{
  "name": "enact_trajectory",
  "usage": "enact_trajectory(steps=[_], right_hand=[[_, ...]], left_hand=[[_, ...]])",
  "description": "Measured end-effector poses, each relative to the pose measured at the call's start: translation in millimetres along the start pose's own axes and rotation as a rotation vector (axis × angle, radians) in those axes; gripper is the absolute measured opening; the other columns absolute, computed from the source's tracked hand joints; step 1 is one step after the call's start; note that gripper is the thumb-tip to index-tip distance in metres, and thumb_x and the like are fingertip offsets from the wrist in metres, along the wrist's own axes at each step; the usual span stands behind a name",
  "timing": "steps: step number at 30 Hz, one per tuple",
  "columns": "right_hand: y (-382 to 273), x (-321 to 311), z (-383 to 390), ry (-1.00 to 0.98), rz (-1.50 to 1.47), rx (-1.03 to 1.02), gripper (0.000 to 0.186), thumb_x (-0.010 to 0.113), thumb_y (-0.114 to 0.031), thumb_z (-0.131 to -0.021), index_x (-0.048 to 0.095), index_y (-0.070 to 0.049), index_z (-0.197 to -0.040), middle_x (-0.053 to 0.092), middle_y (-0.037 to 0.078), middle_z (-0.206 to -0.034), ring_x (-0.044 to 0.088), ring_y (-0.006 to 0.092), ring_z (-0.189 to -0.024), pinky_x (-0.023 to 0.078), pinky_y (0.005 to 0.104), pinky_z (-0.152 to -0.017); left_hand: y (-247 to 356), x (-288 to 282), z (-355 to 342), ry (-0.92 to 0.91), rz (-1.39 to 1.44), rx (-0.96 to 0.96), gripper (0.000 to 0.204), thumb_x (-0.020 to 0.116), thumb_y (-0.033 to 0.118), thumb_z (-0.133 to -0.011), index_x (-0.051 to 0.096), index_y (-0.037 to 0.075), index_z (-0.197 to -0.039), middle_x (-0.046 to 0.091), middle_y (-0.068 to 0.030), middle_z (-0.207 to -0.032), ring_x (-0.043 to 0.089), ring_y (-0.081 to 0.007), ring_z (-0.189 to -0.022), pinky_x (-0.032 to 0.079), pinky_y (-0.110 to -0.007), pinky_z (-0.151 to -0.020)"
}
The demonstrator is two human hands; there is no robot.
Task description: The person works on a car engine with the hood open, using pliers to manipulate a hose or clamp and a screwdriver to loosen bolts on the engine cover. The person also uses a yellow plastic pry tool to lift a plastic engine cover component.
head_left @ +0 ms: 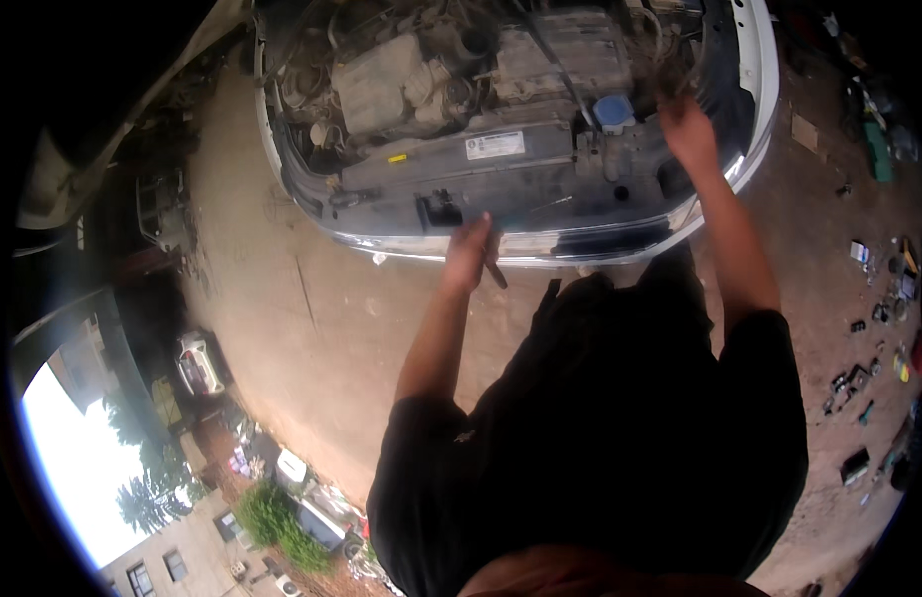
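Observation:
A car's open engine bay (481,109) lies in front of me, dusty, with a black front panel (540,204) along its near edge. At that edge, my left hand (468,254) is closed around a dark, rod-like handle (497,276), whose lower end sticks out below the fingers; its kind does not show. My right hand (690,132) reaches into the bay's right side, close to some hoses and to the right of a blue cap (613,111). Its fingers are curled among dark parts, and whatever they grip is too dim to make out.
A silvery front bumper trim (540,247) curves between me and the bay. Tools and loose parts (882,311) litter the ground at far right, near a green case (878,151). A white car (199,364) stands to the left, with bushes (277,522) at lower left.

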State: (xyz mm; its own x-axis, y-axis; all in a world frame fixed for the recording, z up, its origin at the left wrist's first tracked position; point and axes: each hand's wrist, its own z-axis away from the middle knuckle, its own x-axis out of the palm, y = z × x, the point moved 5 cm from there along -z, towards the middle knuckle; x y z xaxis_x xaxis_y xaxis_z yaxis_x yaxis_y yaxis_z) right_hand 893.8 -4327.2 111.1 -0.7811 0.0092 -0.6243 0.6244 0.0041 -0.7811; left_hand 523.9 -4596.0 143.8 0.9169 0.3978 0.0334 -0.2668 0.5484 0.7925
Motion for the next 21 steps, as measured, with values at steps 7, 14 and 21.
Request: enact_trajectory(steps=[7,14,21], right_hand=[[1.5,-5.3,133.8,-0.132,-0.064,0.040,0.039,0.072,-0.026,-0.089,0.064,0.002,-0.114,0.071,0.020,-0.101,0.072,0.0299,-0.089,0.057,0.0381,-0.077],[25.5,-2.1,161.6,-0.236,-0.099,0.006,0.030,0.072,-0.020,-0.090,0.065,0.002,-0.110,0.072,0.017,-0.098,0.072,0.0249,-0.086,0.057,0.0354,-0.075],[4.3,11.4,84.8,-0.173,-0.154,-0.002,0.025,0.073,-0.018,-0.089,0.067,0.001,-0.104,0.073,0.013,-0.090,0.071,0.0195,-0.080,0.055,0.0317,-0.074]], left_hand=[[-13.7,18.8,-115.8,-0.188,-0.004,-0.209,0.036,0.072,0.038,-0.093,0.059,0.004,-0.093,0.061,-0.0065,-0.075,0.053,-0.0158,-0.056,0.041,-0.030,-0.052],[6.2,37.1,-112.7,0.134,-1.021,0.592,0.043,0.072,0.022,-0.088,0.059,0.000,-0.122,0.065,-0.0206,-0.105,0.062,-0.0393,-0.097,0.051,-0.046,-0.087],[37.5,50.7,-94.7,0.268,-1.111,0.708,0.058,0.074,0.025,-0.080,0.054,0.000,-0.128,0.055,-0.0225,-0.124,0.051,-0.0429,-0.114,0.043,-0.051,-0.099]])
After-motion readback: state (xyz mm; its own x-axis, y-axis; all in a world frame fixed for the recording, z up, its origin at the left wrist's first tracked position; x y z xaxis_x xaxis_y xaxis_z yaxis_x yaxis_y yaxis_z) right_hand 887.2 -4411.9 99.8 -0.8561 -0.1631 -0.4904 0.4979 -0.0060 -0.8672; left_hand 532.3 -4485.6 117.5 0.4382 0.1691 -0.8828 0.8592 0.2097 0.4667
